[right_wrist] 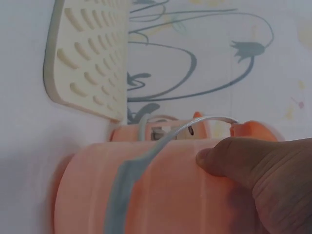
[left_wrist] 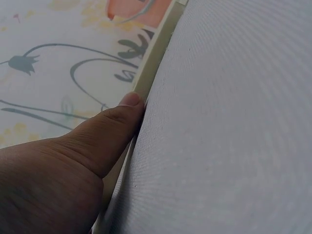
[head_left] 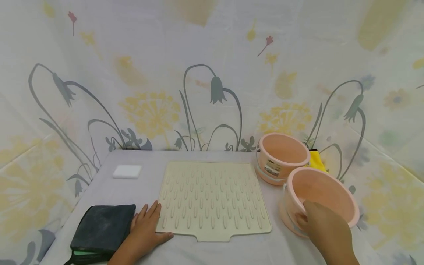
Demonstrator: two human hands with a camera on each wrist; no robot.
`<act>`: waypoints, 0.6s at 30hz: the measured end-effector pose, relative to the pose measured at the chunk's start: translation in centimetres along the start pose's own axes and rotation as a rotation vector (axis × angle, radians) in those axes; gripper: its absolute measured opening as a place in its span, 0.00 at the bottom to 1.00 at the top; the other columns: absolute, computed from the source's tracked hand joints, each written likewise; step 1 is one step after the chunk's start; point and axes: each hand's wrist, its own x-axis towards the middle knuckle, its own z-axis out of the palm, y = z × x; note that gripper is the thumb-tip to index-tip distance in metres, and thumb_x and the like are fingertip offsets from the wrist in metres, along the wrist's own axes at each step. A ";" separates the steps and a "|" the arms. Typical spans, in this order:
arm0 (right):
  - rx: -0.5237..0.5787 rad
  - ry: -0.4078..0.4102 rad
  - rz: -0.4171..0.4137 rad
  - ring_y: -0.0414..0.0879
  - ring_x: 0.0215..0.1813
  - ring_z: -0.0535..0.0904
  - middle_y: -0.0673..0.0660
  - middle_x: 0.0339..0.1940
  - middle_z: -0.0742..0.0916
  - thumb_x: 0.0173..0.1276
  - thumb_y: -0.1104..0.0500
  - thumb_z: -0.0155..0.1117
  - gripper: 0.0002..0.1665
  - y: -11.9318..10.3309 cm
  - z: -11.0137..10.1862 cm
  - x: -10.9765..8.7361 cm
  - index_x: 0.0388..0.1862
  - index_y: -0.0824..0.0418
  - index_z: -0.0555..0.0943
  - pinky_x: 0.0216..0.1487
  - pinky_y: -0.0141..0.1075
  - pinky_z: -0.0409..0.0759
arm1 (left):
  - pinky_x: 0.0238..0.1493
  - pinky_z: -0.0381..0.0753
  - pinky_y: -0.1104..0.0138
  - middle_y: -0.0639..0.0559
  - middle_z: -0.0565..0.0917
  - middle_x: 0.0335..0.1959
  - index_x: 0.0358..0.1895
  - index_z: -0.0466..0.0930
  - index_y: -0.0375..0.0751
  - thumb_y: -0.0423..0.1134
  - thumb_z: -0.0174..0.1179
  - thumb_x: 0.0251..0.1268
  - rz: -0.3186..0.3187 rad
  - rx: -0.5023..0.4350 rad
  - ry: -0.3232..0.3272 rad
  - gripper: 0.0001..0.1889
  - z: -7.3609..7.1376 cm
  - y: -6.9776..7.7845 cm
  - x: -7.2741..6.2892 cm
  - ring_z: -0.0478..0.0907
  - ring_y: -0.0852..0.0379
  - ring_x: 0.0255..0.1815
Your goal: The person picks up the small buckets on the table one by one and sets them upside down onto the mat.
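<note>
A cream board (head_left: 212, 198) covered in rows of raised ridges lies flat on the white-covered table. At its lower left corner rests my left hand (head_left: 145, 228), fingers extended along the side. The left wrist view shows that thumb (left_wrist: 117, 122) against the board's edge (left_wrist: 157, 53). On the right, my right hand (head_left: 324, 224) grips the rim of the nearer pink bucket (head_left: 294, 198). Its thumb (right_wrist: 219, 158) presses the outer wall of the bucket (right_wrist: 165, 195), while the other fingers go inside and are mostly hidden. A grey handle (right_wrist: 119, 195) hangs round this bucket.
A second pink bucket (head_left: 268, 162) with a label stands just behind the first. Yellow cloth-like material (head_left: 317, 161) shows beside it. At the left are a white block (head_left: 127, 171) and a dark zipped pouch (head_left: 104, 226). A flower-patterned curtain (head_left: 212, 48) surrounds the table.
</note>
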 end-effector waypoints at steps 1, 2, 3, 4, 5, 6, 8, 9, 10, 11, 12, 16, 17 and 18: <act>0.003 0.018 -0.010 0.41 0.18 0.58 0.46 0.16 0.66 0.53 0.55 0.79 0.25 -0.1 0.0 -0.1 0.20 0.52 0.66 0.19 0.37 0.56 | 0.73 0.41 0.25 0.33 0.56 0.84 0.81 0.57 0.30 0.68 0.78 0.46 -0.002 -0.002 -0.002 0.66 0.0 0.0 0.0 0.44 0.21 0.82; 0.002 0.037 -0.022 0.41 0.18 0.58 0.46 0.16 0.66 0.53 0.55 0.79 0.26 -0.1 -0.1 -0.2 0.20 0.52 0.66 0.19 0.36 0.56 | 0.73 0.41 0.24 0.33 0.56 0.84 0.81 0.57 0.30 0.68 0.78 0.46 -0.003 -0.001 -0.003 0.66 0.0 0.0 0.0 0.44 0.21 0.82; 0.002 0.057 -0.032 0.40 0.18 0.57 0.46 0.16 0.66 0.52 0.55 0.80 0.27 -0.2 -0.1 -0.2 0.19 0.52 0.66 0.19 0.36 0.56 | 0.73 0.41 0.24 0.33 0.56 0.84 0.81 0.57 0.30 0.68 0.78 0.46 -0.005 0.000 -0.004 0.66 0.0 0.0 0.0 0.44 0.21 0.82; 0.002 0.067 -0.035 0.40 0.19 0.57 0.46 0.17 0.65 0.52 0.54 0.80 0.27 -0.4 -0.2 -0.3 0.19 0.51 0.65 0.19 0.35 0.55 | 0.73 0.41 0.24 0.33 0.56 0.84 0.81 0.57 0.30 0.68 0.78 0.45 -0.005 0.001 -0.004 0.66 0.1 -0.1 0.0 0.44 0.21 0.82; 0.001 0.082 -0.042 0.40 0.19 0.57 0.46 0.17 0.65 0.51 0.54 0.81 0.28 -0.4 -0.2 -0.3 0.20 0.52 0.65 0.19 0.35 0.55 | 0.73 0.41 0.24 0.33 0.56 0.84 0.81 0.57 0.30 0.69 0.78 0.45 -0.006 0.001 -0.005 0.66 0.1 -0.1 0.1 0.44 0.21 0.82; -0.002 0.098 -0.048 0.40 0.19 0.56 0.46 0.17 0.65 0.51 0.54 0.81 0.28 -0.5 -0.3 -0.3 0.19 0.52 0.65 0.19 0.35 0.55 | 0.73 0.40 0.24 0.33 0.56 0.84 0.81 0.57 0.30 0.69 0.78 0.45 -0.007 0.002 -0.004 0.66 0.1 -0.2 0.1 0.44 0.22 0.82; -0.005 0.121 -0.050 0.40 0.18 0.56 0.46 0.17 0.65 0.50 0.53 0.82 0.28 -0.7 -0.4 -0.2 0.20 0.52 0.65 0.19 0.35 0.55 | 0.73 0.40 0.25 0.33 0.56 0.84 0.82 0.57 0.30 0.69 0.78 0.45 -0.005 0.004 -0.001 0.67 0.2 -0.2 0.2 0.44 0.22 0.82; -0.001 0.129 -0.047 0.41 0.19 0.56 0.46 0.17 0.65 0.50 0.53 0.82 0.28 -0.8 -0.4 -0.2 0.20 0.52 0.65 0.19 0.35 0.55 | 0.73 0.40 0.25 0.33 0.56 0.84 0.82 0.57 0.30 0.69 0.78 0.45 -0.003 0.003 0.000 0.67 0.2 -0.3 0.2 0.43 0.22 0.82; 0.003 0.136 -0.046 0.41 0.19 0.56 0.46 0.17 0.65 0.50 0.52 0.81 0.28 -0.9 -0.5 -0.2 0.20 0.52 0.65 0.19 0.35 0.54 | 0.73 0.40 0.25 0.33 0.56 0.84 0.82 0.57 0.30 0.69 0.78 0.45 -0.002 0.002 0.000 0.67 0.3 -0.3 0.2 0.43 0.22 0.82; 0.004 0.148 -0.052 0.41 0.19 0.56 0.46 0.17 0.65 0.51 0.51 0.80 0.28 -1.0 -0.5 -0.2 0.20 0.53 0.65 0.19 0.35 0.54 | 0.73 0.40 0.25 0.33 0.56 0.84 0.82 0.57 0.30 0.69 0.78 0.45 -0.001 0.001 0.001 0.67 0.3 -0.3 0.2 0.43 0.22 0.82; 0.010 0.155 -0.052 0.40 0.19 0.55 0.46 0.17 0.65 0.52 0.50 0.79 0.27 -1.2 -0.6 -0.2 0.20 0.52 0.65 0.19 0.35 0.54 | 0.73 0.40 0.25 0.33 0.56 0.84 0.82 0.57 0.30 0.69 0.78 0.45 0.000 -0.003 0.001 0.67 0.3 -0.2 0.2 0.43 0.22 0.82; 0.023 0.203 -0.069 0.39 0.19 0.53 0.45 0.17 0.62 0.58 0.45 0.69 0.25 -1.6 -0.5 -0.1 0.19 0.52 0.63 0.19 0.32 0.52 | 0.73 0.40 0.25 0.33 0.56 0.84 0.81 0.57 0.30 0.69 0.78 0.45 0.003 -0.012 0.004 0.67 0.2 -0.2 0.2 0.43 0.22 0.83; 0.031 0.198 -0.055 0.39 0.20 0.53 0.45 0.17 0.62 0.59 0.46 0.69 0.25 -1.8 -0.5 0.0 0.19 0.52 0.63 0.19 0.32 0.52 | 0.73 0.40 0.25 0.33 0.56 0.84 0.81 0.57 0.30 0.69 0.78 0.45 0.002 -0.014 0.006 0.67 0.2 -0.2 0.2 0.43 0.22 0.83; 0.053 0.173 -0.022 0.38 0.20 0.53 0.45 0.17 0.62 0.61 0.46 0.69 0.26 -2.0 -0.6 0.0 0.19 0.52 0.62 0.19 0.33 0.52 | 0.73 0.40 0.25 0.33 0.56 0.84 0.81 0.57 0.30 0.68 0.78 0.45 0.004 -0.016 0.007 0.67 0.3 -0.2 0.2 0.43 0.22 0.83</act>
